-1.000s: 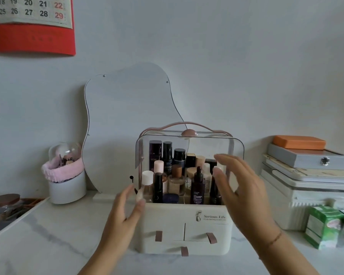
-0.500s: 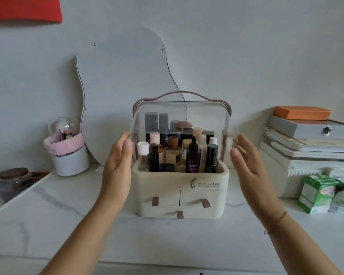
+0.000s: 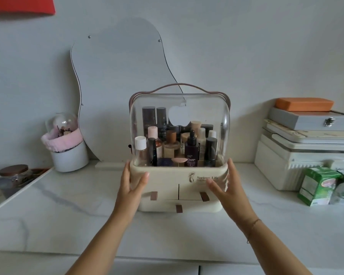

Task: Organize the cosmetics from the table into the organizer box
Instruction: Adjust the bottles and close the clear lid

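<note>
The white marble table (image 3: 72, 211) carries the cream organizer box (image 3: 179, 187) at its middle, its clear domed lid (image 3: 180, 116) down over upright cosmetics bottles (image 3: 191, 149). The left hand (image 3: 131, 187) and right hand (image 3: 226, 187) press its two sides, each grip spread flat, fingers apart.

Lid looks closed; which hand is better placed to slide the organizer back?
Neither alone. Left hand and right hand flank the organizer box base symmetrically; probably both push together.
</note>
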Motion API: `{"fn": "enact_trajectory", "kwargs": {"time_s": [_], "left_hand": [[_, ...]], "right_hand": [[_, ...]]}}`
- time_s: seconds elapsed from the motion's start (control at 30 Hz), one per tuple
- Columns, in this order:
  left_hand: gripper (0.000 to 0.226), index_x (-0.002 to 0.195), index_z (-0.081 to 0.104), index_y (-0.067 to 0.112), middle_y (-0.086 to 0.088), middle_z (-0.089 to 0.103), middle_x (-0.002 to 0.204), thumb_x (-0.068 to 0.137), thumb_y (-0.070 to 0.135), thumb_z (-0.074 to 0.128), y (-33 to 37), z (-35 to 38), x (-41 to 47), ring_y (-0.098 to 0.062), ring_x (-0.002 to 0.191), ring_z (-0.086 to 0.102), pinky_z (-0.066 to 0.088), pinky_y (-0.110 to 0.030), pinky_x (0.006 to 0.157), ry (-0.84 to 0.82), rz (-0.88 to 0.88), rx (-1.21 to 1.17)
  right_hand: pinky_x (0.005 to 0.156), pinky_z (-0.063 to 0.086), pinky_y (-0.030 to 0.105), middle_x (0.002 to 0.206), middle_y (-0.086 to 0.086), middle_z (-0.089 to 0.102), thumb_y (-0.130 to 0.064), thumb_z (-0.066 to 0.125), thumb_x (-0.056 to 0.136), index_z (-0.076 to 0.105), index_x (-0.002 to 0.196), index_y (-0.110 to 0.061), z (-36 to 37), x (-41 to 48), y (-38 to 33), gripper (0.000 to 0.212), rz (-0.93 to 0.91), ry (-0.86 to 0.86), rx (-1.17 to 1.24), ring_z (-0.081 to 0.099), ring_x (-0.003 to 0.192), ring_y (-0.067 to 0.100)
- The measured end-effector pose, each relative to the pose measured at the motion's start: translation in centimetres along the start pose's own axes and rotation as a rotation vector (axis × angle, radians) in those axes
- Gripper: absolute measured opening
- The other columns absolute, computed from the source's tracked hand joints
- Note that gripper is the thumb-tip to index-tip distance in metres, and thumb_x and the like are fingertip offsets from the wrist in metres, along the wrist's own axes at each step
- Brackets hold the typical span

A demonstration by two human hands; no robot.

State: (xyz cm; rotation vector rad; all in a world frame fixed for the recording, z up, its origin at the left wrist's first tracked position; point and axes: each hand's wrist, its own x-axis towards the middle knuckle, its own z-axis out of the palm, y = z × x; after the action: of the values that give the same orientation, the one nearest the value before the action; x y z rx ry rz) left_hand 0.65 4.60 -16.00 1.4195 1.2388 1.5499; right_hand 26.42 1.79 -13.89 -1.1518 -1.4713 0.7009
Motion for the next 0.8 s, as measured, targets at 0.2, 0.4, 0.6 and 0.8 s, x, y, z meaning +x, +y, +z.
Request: {"fn": "enact_trajectory", "kwargs": {"time_s": [0.2, 0.4, 0.6, 0.8], "left_hand": [[0.071, 0.123, 0.048, 0.046, 0.019, 0.063, 0.117, 0.062, 0.083, 0.054, -2.8, 0.2, 0.3, -0.003, 0.112, 0.058, 0.04, -0.041, 0.103, -0.049, -0.164, -0.179], [0.068, 0.126, 0.044, 0.05, 0.02, 0.061, 0.122, 0.066, 0.082, 0.052, -3.2, 0.4, 0.4, -0.003, 0.115, 0.056, 0.039, -0.044, 0.105, -0.078, -0.166, -0.178], [0.063, 0.131, 0.035, 0.052, 0.026, 0.053, 0.13, 0.075, 0.075, 0.051, -3.0, 1.8, -0.5, 0.004, 0.122, 0.047, 0.033, -0.033, 0.106, -0.211, -0.11, -0.123], [0.07, 0.137, 0.023, 0.055, 0.036, 0.057, 0.118, 0.079, 0.048, 0.06, -3.5, 6.8, -0.3, 0.013, 0.11, 0.053, 0.042, -0.003, 0.078, -0.299, -0.104, -0.154]], "right_hand": [[0.075, 0.05, 0.011, 0.107, -0.014, 0.069, -0.037, 0.061, 0.083, 0.051, 0.124, -0.034, 0.2, -0.2, 2.5, 0.042, 0.095, -0.015, 0.171, 0.063, 0.098, -0.002], [0.072, 0.047, 0.009, 0.103, -0.016, 0.069, -0.046, 0.06, 0.079, 0.052, 0.125, -0.029, 0.2, -0.1, 3.5, 0.05, 0.104, 0.022, 0.157, 0.06, 0.091, -0.008], [0.07, 0.05, 0.018, 0.107, -0.002, 0.066, -0.048, 0.066, 0.071, 0.049, 0.124, -0.021, -1.3, 0.1, 4.4, 0.062, 0.147, 0.097, 0.187, 0.067, 0.083, 0.003], [0.073, 0.054, 0.024, 0.107, -0.003, 0.069, -0.032, 0.077, 0.066, 0.052, 0.121, -0.021, -6.1, 0.6, 6.4, 0.061, 0.16, 0.137, 0.166, 0.066, 0.095, 0.013]]}}
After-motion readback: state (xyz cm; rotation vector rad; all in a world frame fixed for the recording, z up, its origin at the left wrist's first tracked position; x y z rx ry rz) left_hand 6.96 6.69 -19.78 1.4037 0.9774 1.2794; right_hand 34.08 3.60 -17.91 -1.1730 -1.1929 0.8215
